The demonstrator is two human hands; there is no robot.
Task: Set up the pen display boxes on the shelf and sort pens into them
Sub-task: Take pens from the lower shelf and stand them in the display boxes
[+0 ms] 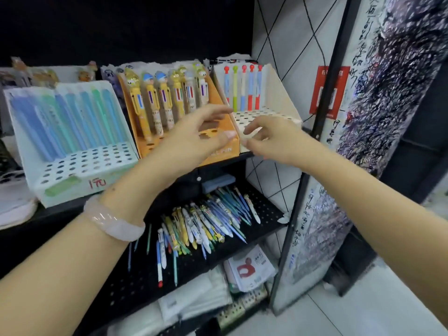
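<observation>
Our left hand (194, 134) hangs loose before the orange box (218, 151); our right hand (269, 139) curls by the cream box (278, 93), grip unclear. Loose pens (206, 224) lie below.

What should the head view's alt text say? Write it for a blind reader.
Two bare hands, left hand and right hand, hover empty before an orange cardboard pen display box and a cream cardboard pen display box on a black shelf. A pale green display box stands left; a loose pile of mixed pens lies below.
</observation>
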